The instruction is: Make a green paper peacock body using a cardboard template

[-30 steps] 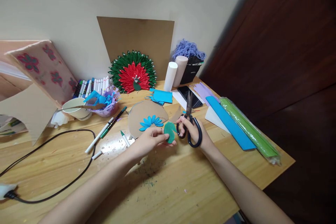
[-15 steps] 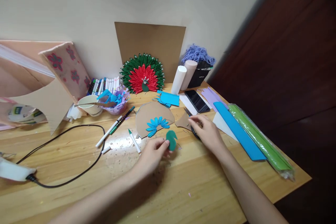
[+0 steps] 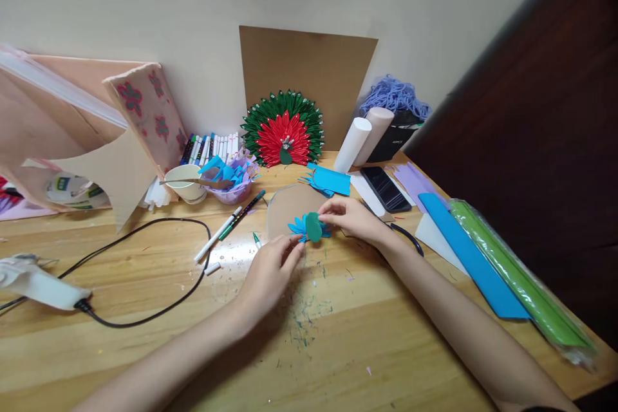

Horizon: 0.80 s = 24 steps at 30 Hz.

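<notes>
A small rounded green paper cutout (image 3: pixel 313 227) is held over a fan of blue petals (image 3: pixel 298 226), covering its middle. The petals lie on a rounded brown cardboard piece (image 3: pixel 284 203). My right hand (image 3: pixel 355 220) pinches the cutout at its upper right edge. At its lower left edge are the closed thumb and forefinger of my left hand (image 3: pixel 273 270), close against the petals. The scissors (image 3: pixel 408 238) lie beside my right wrist, partly hidden beneath it. A green-tipped marker (image 3: pixel 256 241) shows just beyond my left hand.
Behind stand a red and green peacock fan (image 3: pixel 284 132), a white roll (image 3: pixel 353 145) and a cardboard sheet (image 3: pixel 309 58). Left are a paper cup (image 3: pixel 186 187), a petal bowl (image 3: pixel 232 193) and a corded glue gun (image 3: pixel 43 283). A phone (image 3: pixel 385 188) and blue paper (image 3: pixel 476 257) lie right.
The green cutout has moved up from the front of the cardboard to over the blue petals. My right hand has left the scissors and now grips the cutout too. The view has shifted left.
</notes>
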Motion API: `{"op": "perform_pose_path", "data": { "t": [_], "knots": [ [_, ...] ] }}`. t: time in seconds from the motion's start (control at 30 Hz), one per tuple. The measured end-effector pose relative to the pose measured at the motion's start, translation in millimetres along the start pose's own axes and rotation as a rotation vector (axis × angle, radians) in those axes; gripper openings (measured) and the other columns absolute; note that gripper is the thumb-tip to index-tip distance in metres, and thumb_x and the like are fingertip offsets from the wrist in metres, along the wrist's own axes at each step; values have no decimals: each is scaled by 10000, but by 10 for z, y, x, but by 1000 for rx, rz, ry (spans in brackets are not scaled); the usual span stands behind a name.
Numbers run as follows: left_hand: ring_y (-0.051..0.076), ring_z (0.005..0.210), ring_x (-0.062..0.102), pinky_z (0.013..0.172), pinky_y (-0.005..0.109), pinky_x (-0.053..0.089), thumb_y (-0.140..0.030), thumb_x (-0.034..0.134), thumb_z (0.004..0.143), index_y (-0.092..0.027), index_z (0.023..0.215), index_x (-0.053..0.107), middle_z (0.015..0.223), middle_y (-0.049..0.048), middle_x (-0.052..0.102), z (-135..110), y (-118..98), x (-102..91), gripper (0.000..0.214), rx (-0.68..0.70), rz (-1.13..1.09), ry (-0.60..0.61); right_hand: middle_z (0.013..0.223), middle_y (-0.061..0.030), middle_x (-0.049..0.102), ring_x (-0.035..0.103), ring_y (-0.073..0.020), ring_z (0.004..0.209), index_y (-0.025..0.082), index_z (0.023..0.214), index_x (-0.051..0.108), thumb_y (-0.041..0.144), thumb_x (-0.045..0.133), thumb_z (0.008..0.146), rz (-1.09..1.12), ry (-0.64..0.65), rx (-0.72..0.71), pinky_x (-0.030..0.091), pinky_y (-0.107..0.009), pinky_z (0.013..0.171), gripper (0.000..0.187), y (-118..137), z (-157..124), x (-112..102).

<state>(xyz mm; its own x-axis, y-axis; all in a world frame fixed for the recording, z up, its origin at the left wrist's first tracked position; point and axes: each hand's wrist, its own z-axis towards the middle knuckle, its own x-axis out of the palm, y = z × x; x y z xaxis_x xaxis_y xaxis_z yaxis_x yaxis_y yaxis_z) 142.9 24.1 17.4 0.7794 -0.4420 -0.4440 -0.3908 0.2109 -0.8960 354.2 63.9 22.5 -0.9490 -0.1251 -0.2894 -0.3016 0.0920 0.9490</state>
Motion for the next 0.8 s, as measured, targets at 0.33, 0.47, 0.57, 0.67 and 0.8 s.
{"op": "perform_pose_path", "data": {
  "t": [0.33, 0.47, 0.57, 0.67, 0.8],
  "knots": [
    [235, 1118, 508, 959, 402, 422, -230, 355, 935, -138, 1206, 504, 1223, 105, 575, -32, 163, 143, 323, 398, 550, 105, 597, 10, 650, 558, -101, 533, 138, 678, 661, 228, 689, 645, -69, 156, 31, 427, -228, 536, 100, -198, 241, -21],
    [260, 1248, 409, 1032, 424, 358, -306, 380, 928, -119, 1326, 409, 1386, 100, 456, -17, 177, 149, 440, 419, 659, 138, 606, 2, 654, 564, -109, 544, 134, 697, 667, 242, 678, 659, -96, 136, 12, 437, -235, 550, 115, -242, 240, -15],
    [259, 1263, 398, 1026, 426, 359, -363, 388, 922, -130, 1351, 387, 1410, 87, 431, -21, 158, 136, 488, 387, 699, 170, 617, -10, 660, 572, -117, 557, 136, 684, 664, 242, 677, 651, -110, 116, 37, 440, -232, 546, 112, -259, 246, 0],
    [249, 1272, 390, 1031, 420, 352, -372, 388, 920, -139, 1360, 381, 1416, 77, 426, -23, 141, 127, 498, 378, 713, 177, 623, -21, 665, 576, -122, 562, 139, 666, 662, 219, 674, 647, -122, 92, 67, 444, -228, 540, 84, -250, 250, 16],
    [246, 1274, 384, 1025, 417, 355, -382, 387, 918, -142, 1362, 379, 1425, 71, 413, -20, 132, 122, 505, 385, 716, 177, 623, -27, 677, 586, -127, 562, 145, 648, 669, 185, 672, 645, -138, 71, 83, 461, -234, 553, 41, -225, 243, 8]
  ]
}}
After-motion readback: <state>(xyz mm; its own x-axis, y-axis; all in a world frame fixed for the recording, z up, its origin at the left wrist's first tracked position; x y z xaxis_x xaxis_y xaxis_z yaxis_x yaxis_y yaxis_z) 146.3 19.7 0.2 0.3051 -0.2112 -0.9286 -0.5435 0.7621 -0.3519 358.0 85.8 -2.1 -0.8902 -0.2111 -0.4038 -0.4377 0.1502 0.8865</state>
